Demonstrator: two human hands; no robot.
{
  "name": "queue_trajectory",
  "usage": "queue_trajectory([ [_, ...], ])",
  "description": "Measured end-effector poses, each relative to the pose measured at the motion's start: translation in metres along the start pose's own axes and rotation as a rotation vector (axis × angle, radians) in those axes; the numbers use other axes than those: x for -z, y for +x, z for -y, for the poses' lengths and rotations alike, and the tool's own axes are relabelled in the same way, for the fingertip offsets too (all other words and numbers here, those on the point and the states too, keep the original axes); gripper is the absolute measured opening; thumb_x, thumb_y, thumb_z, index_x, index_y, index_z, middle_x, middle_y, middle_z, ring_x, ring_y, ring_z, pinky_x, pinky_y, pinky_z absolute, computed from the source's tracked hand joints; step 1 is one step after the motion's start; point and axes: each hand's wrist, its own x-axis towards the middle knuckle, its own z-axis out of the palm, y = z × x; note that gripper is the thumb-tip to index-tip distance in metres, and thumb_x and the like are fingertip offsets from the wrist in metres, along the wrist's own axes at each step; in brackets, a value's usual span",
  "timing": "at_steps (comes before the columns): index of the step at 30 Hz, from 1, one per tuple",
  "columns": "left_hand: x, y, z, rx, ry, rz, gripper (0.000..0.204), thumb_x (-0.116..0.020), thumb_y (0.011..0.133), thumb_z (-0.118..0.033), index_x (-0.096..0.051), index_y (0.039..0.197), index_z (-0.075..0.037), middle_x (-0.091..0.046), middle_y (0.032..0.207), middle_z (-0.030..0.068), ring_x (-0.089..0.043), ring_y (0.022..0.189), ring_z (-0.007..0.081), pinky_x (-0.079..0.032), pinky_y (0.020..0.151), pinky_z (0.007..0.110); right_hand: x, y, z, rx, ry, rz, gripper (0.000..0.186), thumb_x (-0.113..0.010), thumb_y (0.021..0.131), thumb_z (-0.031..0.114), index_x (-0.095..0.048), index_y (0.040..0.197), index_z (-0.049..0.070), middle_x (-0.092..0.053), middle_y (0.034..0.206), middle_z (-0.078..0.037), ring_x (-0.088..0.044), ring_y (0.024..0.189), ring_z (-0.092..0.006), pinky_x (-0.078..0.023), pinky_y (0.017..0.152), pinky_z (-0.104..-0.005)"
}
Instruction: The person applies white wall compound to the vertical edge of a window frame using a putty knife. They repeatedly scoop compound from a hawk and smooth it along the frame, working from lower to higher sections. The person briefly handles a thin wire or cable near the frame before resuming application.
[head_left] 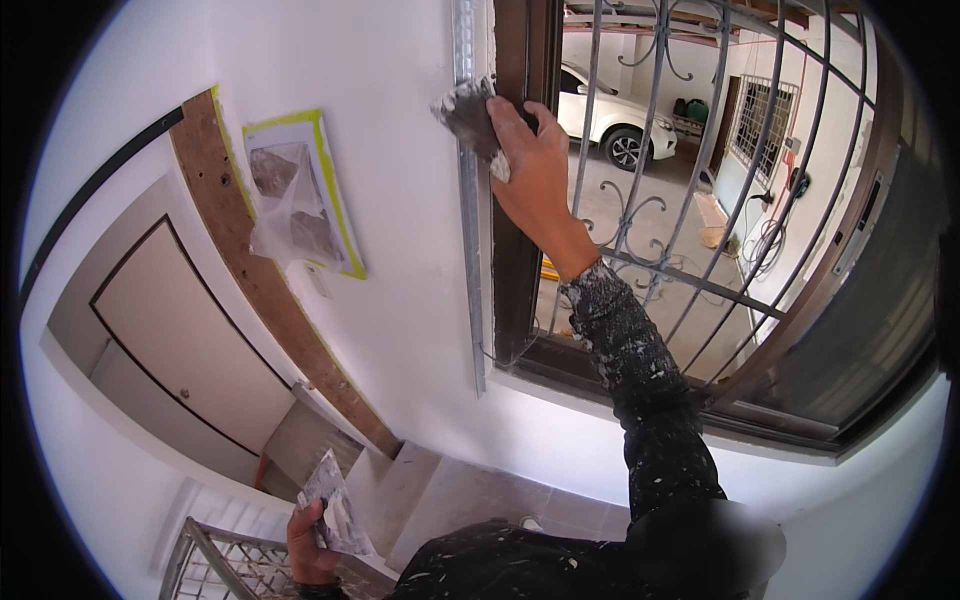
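My right hand point(530, 170) is raised at the window's left edge, gripping a dark, putty-smeared scraper point(462, 112) over the top of a vertical perforated metal strip point(470, 250) beside the brown window frame point(515, 330). Low at the bottom left, my left hand point(307, 545) holds a second, wide flat blade point(338, 500) with white putty on it. Both sleeves are dark and spattered with white.
A barred window point(660, 250) looks onto a garage with a white car point(605, 115). Left are a taped, plastic-covered wall panel point(300, 195), a brown board point(250, 240) and a door point(190, 320). Below are steps point(470, 500) and a metal railing point(205, 555).
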Motion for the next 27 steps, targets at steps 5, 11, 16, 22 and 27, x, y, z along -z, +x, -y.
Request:
queue_trajectory([
  [5, -0.009, 0.000, -0.001, 0.016, -0.018, 0.033, 0.051, -0.062, 0.086, -0.006, -0.050, 0.135, 0.003, -0.066, 0.122, 0.0152, -0.067, 0.109, 0.0300, -0.052, 0.099, 0.044, -0.001, -0.036, 0.006, -0.039, 0.047, 0.064, 0.075, -0.075, 0.070, 0.008, -0.050, 0.140, 0.003, -0.053, 0.144, -0.014, -0.040, 0.132, -0.0421, -0.033, 0.108, -0.0505],
  [11, -0.020, 0.001, 0.000, 0.050, 0.012, -0.012, 0.047, -0.061, 0.087, -0.004, -0.052, 0.132, 0.003, -0.067, 0.119, 0.0137, -0.068, 0.105, 0.0284, -0.055, 0.096, 0.041, -0.005, -0.076, 0.012, -0.060, 0.068, 0.125, 0.075, -0.073, 0.073, 0.012, -0.046, 0.143, 0.004, -0.053, 0.144, -0.015, -0.039, 0.133, -0.0428, -0.033, 0.107, -0.0551],
  [16, -0.035, 0.002, 0.003, 0.015, 0.050, -0.003, 0.047, -0.062, 0.087, -0.004, -0.053, 0.133, 0.002, -0.067, 0.118, 0.0134, -0.068, 0.104, 0.0280, -0.055, 0.095, 0.041, -0.003, -0.117, 0.019, -0.115, 0.125, 0.197, 0.081, -0.074, 0.072, 0.007, -0.044, 0.148, 0.009, -0.050, 0.149, -0.012, -0.039, 0.135, -0.0437, -0.033, 0.110, -0.0533],
  [22, -0.053, 0.003, 0.003, -0.067, 0.078, 0.054, 0.046, -0.063, 0.088, -0.007, -0.053, 0.132, 0.001, -0.068, 0.118, 0.0131, -0.068, 0.105, 0.0274, -0.055, 0.094, 0.041, 0.055, -0.175, 0.043, -0.217, 0.227, 0.350, 0.074, -0.071, 0.074, 0.002, -0.049, 0.144, 0.007, -0.055, 0.142, -0.013, -0.045, 0.130, -0.0395, -0.035, 0.109, -0.0483],
  [27, -0.063, 0.021, 0.005, -0.046, 0.061, 0.110, 0.042, -0.061, 0.093, -0.012, -0.054, 0.131, 0.001, -0.069, 0.118, 0.0131, -0.069, 0.103, 0.0259, -0.055, 0.094, 0.041, 0.085, -0.166, 0.062, -0.296, 0.580, 0.125, 0.060, -0.071, 0.074, -0.004, -0.057, 0.133, -0.002, -0.064, 0.124, -0.017, -0.060, 0.108, -0.0316, -0.045, 0.094, -0.0337],
])
